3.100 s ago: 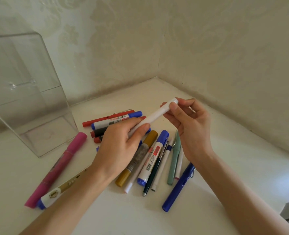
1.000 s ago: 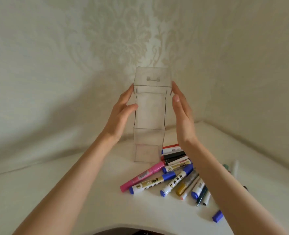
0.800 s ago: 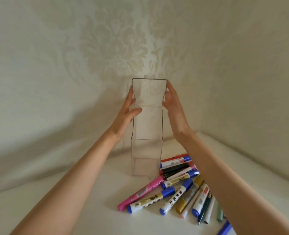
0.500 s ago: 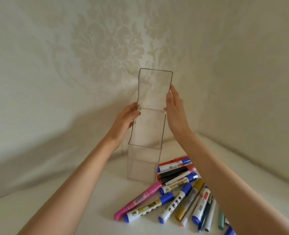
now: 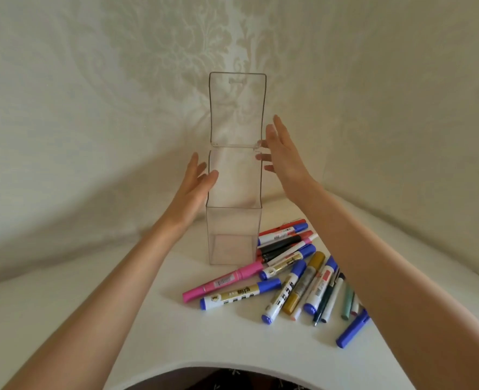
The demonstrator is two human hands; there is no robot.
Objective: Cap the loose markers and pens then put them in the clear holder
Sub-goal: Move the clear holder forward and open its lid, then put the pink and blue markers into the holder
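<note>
The clear holder point(image 5: 233, 223) stands upright on the white table, near the wall, with its tall back panel rising above the box part. My left hand point(image 5: 194, 184) is beside its left wall, fingers straight, the thumb at the wall's edge. My right hand point(image 5: 283, 153) is at its right side, fingers straight, fingertips seen through the plastic near the top edge. Neither hand grips it. Several capped markers and pens lie in a pile right of the holder, among them a pink marker point(image 5: 223, 281), a gold marker point(image 5: 304, 284) and a blue pen point(image 5: 353, 327).
The white table point(image 5: 97, 311) has a curved front edge close to me. Patterned walls point(image 5: 92, 108) meet in a corner behind the holder. The pile of markers lies under my right forearm.
Both hands held the holder's sides and set it upright; now the fingers have opened and drawn slightly off it. The holder stands straighter than half a second ago.
</note>
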